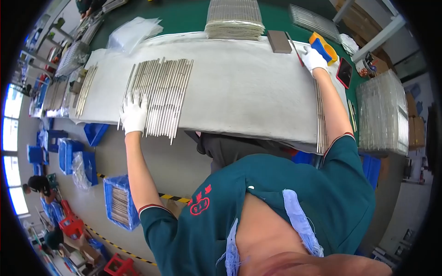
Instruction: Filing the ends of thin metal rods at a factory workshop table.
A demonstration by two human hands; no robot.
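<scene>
Left hand (134,113), white glove, is lying flat & spread on the near ends of the metal rods (159,95), at approx 9 o'clock on the padded surface (248,87), grasping nothing. Rods are looking thin, stiff, light, prob slippery; they're running 12-to-6, packed side by side. Best taken mid-length. Right hand (314,57) at 1 o'clock is gripping a yellow-blue block (323,46).

The room is bright and the light is even. Daylight comes in through the windows (10,133) on the left, and they look washed out. Shadows are soft. The picture is round with black corners. Straight lines bend near the rim, and things there look blurry.
</scene>
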